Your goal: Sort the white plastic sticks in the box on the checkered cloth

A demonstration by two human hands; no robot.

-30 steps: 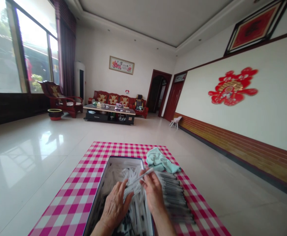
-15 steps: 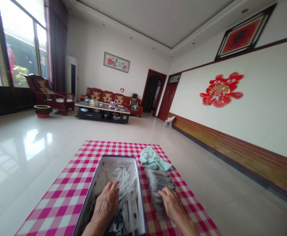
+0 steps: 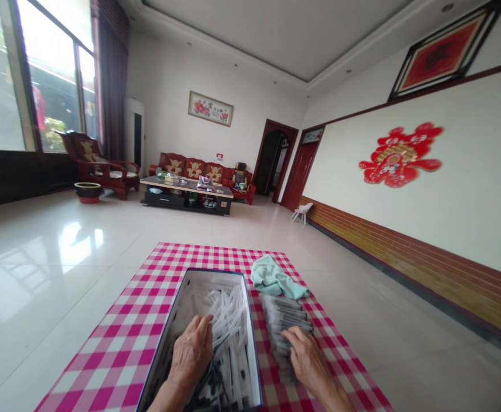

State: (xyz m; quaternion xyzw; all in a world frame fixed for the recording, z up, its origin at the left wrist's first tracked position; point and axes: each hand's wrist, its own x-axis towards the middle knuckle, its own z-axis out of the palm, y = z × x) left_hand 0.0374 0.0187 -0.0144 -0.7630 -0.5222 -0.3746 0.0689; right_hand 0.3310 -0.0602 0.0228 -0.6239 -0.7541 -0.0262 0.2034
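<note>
Many white tubes and black pieces lie in our blue-edged box by our left hand, our right hand meets the black-ended sticks alongside, and we cannot tell whether either's fingers grip.

The checked tablecloth gives a wide lane left of the open box, and another band runs past its far end. Between the box and the row of dark-tipped pen-like sticks only a narrow strip remains. The crumpled mint-green cloth blocks the row's far end; the right hand covers its right side. Inside, the left hand and heaped translucent tubes crowd the middle, within raised walls.
</note>
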